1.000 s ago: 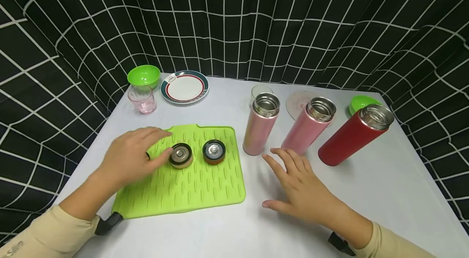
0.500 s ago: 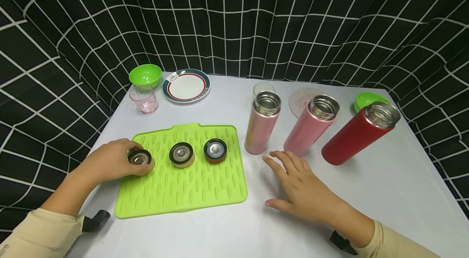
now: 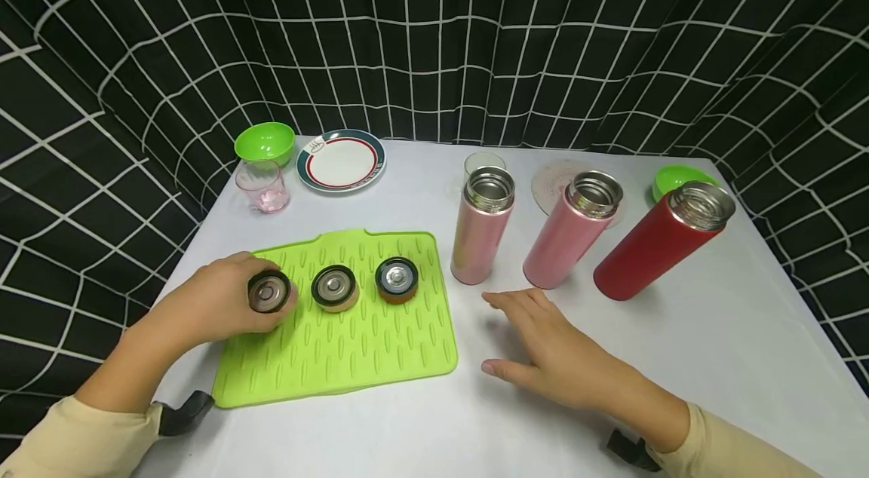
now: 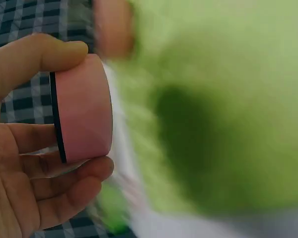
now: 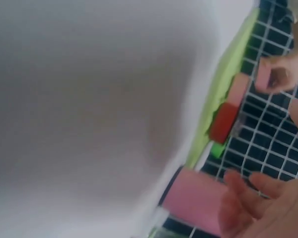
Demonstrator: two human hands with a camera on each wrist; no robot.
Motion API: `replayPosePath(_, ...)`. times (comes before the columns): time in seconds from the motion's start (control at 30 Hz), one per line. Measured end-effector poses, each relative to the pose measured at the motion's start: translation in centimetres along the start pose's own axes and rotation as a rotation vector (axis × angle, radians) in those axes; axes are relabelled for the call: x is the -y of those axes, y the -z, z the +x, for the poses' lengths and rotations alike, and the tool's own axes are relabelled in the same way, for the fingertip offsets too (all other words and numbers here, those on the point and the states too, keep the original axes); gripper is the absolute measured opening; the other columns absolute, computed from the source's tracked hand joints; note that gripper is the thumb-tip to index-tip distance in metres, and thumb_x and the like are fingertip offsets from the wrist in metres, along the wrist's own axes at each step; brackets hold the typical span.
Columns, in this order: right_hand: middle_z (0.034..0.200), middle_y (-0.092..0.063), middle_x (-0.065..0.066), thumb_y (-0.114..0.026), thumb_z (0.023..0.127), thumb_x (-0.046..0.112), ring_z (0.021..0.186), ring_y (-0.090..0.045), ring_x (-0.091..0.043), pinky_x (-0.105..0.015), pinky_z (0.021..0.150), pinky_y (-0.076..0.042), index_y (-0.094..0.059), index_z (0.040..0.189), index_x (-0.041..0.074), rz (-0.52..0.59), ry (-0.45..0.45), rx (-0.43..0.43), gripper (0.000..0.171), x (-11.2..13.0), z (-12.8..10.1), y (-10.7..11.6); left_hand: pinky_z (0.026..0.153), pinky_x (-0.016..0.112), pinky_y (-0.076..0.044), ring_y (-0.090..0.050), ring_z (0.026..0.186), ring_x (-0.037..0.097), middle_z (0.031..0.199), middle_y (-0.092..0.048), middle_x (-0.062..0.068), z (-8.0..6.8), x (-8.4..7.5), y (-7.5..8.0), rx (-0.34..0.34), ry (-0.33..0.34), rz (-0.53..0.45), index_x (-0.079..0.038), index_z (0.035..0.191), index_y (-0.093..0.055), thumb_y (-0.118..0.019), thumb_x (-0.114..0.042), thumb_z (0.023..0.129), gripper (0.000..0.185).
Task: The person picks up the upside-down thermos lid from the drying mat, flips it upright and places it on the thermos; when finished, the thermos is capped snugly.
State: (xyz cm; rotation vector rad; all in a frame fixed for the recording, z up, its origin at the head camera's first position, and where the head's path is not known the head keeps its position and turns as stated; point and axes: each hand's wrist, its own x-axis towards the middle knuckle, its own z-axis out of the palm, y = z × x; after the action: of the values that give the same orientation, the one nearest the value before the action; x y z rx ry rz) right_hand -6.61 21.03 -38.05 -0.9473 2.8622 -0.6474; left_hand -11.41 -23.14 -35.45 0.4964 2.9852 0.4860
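My left hand grips a pink bottle lid by its side, thumb on one edge and fingers on the other. In the head view its dark-rimmed inner face points up, over the left part of the green ribbed mat. The right wrist view shows this lid raised off the mat. Two more lids lie upturned there: a pinkish one and a red one. My right hand holds nothing, fingers loosely extended, just in front of a pink bottle and a second pink bottle.
Right of these stands an uncapped red bottle. Along the back are a green bowl, a pink glass, a rimmed plate, a clear glass, a pale disc and another green bowl.
My left hand came left to the leftmost lid, took hold of it and has lifted it off the mat. The right hand has stayed almost in place.
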Motion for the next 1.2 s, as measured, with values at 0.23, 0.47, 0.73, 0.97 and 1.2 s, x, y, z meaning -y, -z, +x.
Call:
replayPosePath(0.23,0.104,-0.063,0.013,-0.065,0.094,0.041,0.09,-0.059,-0.012,-0.034,0.076,-0.05,-0.052,0.134,0.024,0.516,-0.074,0.094,0.046,2.7,2.0,0.9,0.069,0.027,-0.053,-0.058,0.078,0.009,0.1,-0.053,-0.003,1.7,-9.6,1.2,-0.033,-0.311,-0.054,-0.008,0.115,-0.065,-0.086,-0.032,0.065,0.06)
replayPosePath(0.47,0.099,-0.066,-0.012,-0.059,0.097,0.031,0.089,-0.062,-0.03,-0.039,0.077,-0.051,-0.058,0.122,0.005,0.872,-0.217,0.1,0.036,4.2,4.1,0.7,0.069,0.024,-0.05,-0.055,0.078,0.01,0.102,-0.049,-0.005,3.7,-15.9,-0.5,0.055,-0.499,0.037,-0.011,0.12,-0.063,-0.083,-0.035,0.069,0.06)
replayPosePath(0.73,0.077,-0.067,-0.008,-0.064,0.094,0.034,0.077,-0.063,-0.035,-0.037,0.067,-0.049,-0.064,0.098,0.005,0.854,-0.317,0.078,0.029,4.6,4.5,-0.1,0.067,0.025,-0.048,-0.05,0.073,0.011,0.096,-0.046,-0.005,3.8,-17.9,-1.4,0.094,-0.583,0.085,-0.012,0.118,-0.063,-0.081,-0.035,0.071,0.056)
replayPosePath(0.97,0.079,-0.068,0.0,-0.071,0.09,0.032,0.073,-0.065,-0.026,-0.035,0.065,-0.053,-0.065,0.096,0.01,0.758,-0.278,-0.078,0.024,4.6,4.4,0.2,0.09,0.03,-0.047,-0.048,0.106,0.011,0.121,-0.05,-0.005,4.2,-16.7,-1.5,0.031,-0.563,-0.024,-0.017,0.136,-0.052,-0.078,-0.065,0.069,0.086)
replayPosePath(1.2,0.094,-0.067,0.0,-0.068,0.089,0.025,0.08,-0.063,-0.016,-0.032,0.068,-0.054,-0.067,0.106,0.009,0.078,0.414,-0.602,0.023,4.3,4.8,1.9,0.079,0.032,-0.051,-0.051,0.099,0.008,0.117,-0.052,-0.016,4.5,-14.7,-1.5,0.061,-0.433,-0.503,-0.022,0.135,-0.048,-0.08,-0.066,0.066,0.088)
